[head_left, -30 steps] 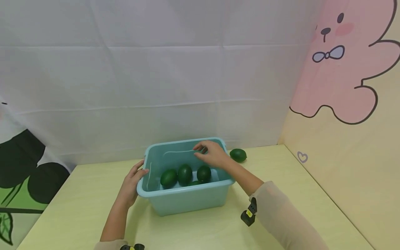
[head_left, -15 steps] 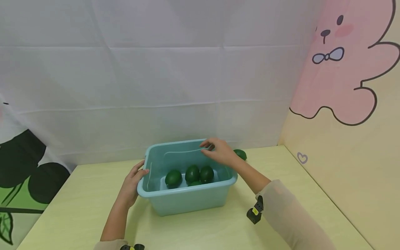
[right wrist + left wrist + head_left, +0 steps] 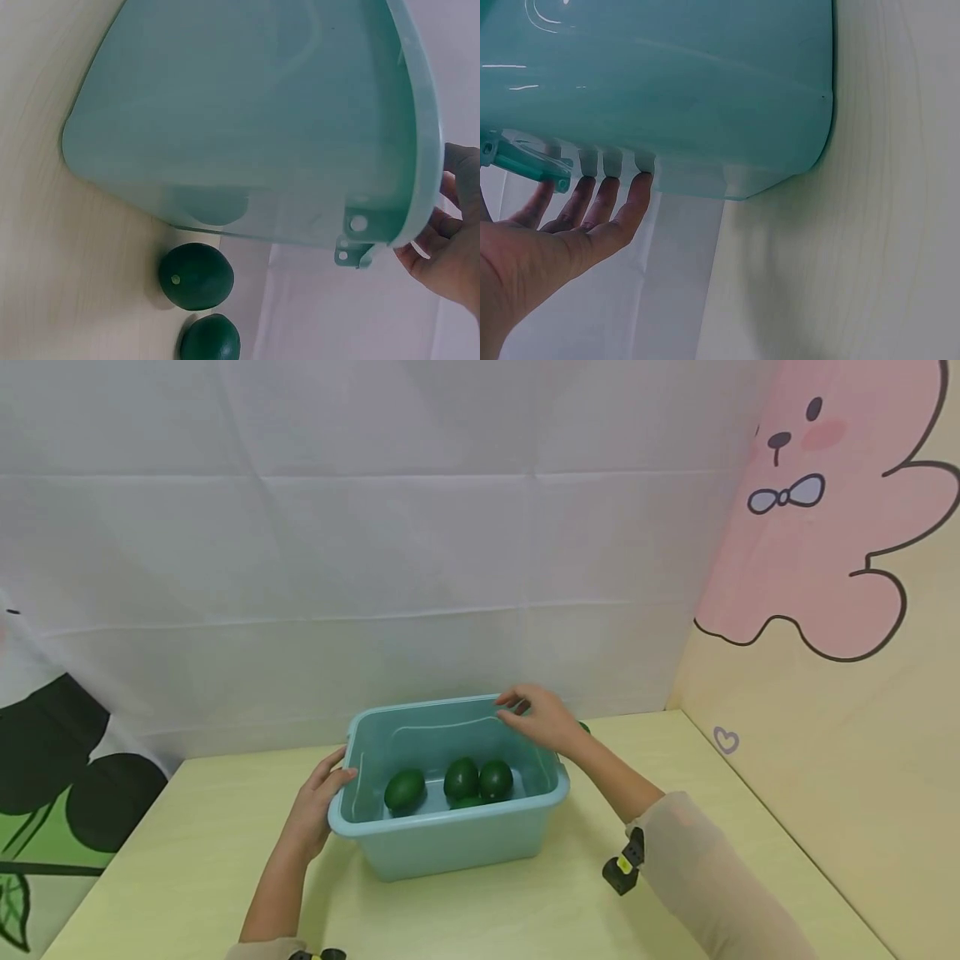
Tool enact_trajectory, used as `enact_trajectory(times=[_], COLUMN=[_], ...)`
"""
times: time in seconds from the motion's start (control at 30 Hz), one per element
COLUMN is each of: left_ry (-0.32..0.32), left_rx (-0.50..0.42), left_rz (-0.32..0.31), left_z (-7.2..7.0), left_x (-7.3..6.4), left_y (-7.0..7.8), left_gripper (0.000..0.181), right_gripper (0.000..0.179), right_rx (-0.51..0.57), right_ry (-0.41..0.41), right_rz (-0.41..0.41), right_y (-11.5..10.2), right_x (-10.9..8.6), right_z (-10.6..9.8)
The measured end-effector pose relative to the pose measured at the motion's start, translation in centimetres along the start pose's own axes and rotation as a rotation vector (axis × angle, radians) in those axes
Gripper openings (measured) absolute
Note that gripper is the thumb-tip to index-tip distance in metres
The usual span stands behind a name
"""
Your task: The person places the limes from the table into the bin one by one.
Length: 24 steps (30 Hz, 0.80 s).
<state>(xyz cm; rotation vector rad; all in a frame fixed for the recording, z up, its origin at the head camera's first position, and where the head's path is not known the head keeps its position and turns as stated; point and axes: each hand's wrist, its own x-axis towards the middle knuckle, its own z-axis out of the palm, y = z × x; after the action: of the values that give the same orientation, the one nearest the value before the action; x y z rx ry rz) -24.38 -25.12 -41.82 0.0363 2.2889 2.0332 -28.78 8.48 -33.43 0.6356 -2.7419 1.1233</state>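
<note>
A light blue plastic tub (image 3: 457,847) stands on the table with several dark green oval fruits (image 3: 405,792) on its floor. My left hand (image 3: 311,806) holds its left rim, thumb over the edge; in the left wrist view, the fingertips (image 3: 643,182) touch the outer wall. My right hand (image 3: 542,720) hovers over the back right corner with loosely bent fingers and nothing in them. Behind my right forearm another green fruit (image 3: 584,727) is mostly hidden. The right wrist view has two fruits, a nearer one (image 3: 196,276) and a farther one (image 3: 211,339), beside the tub's outer wall.
The pale yellow table (image 3: 187,852) meets a white cloth (image 3: 420,552) close behind the tub. A yellow side wall (image 3: 832,760) with a pink cartoon bear (image 3: 825,552) bounds the right. Black and green printed shapes (image 3: 45,760) show at far left.
My right hand has drawn right and slightly back, away from the fruits. Inside the tub the fruits have rolled: the leftmost went right and back left. My left hand has stayed put.
</note>
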Motion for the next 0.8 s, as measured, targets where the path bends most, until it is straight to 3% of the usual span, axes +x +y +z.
enact_trajectory(times=[0.3, 0.8], left_ry=[-0.004, 0.023], left_rx=[-0.006, -0.004], left_rz=[0.005, -0.006], left_z=[0.0, 0.8], left_x=[0.0, -1.4], left_y=[0.1, 0.2], left_gripper=[0.054, 0.055], right_gripper=[0.027, 0.025], right_rx=[-0.024, -0.057], right_ry=[0.067, 0.138], right_rz=[0.009, 0.066], right_y=[1.6, 6.0], right_x=[-0.2, -2.3], right_z=[-1.2, -4.4])
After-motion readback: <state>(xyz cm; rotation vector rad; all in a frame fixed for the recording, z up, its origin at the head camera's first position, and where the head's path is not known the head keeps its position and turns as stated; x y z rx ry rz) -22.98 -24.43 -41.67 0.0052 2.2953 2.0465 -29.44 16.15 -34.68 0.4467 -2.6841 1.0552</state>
